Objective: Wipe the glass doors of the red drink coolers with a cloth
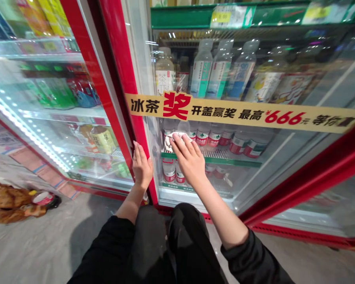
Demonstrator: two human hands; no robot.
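Observation:
My right hand [187, 157] presses a crumpled white cloth [173, 141] against the glass door [248, 142] of a red-framed drinks fridge, just below a yellow printed strip [213, 112]. Its fingers point up and to the left, over the cloth, and hide part of it. My left hand [142, 165] rests with straight fingers against the red door frame [136, 110] and holds nothing. Behind the glass, water bottles with red labels [214, 136] stand in a row close to the cloth.
Taller drink bottles [202, 71] fill the shelf above the strip. To the left is a second fridge [62, 86] with bottles and packs. A brown crumpled bag [8, 203] and a dark bottle [45, 199] lie on the grey floor [41, 244]. My bent knees are close to the fridge base.

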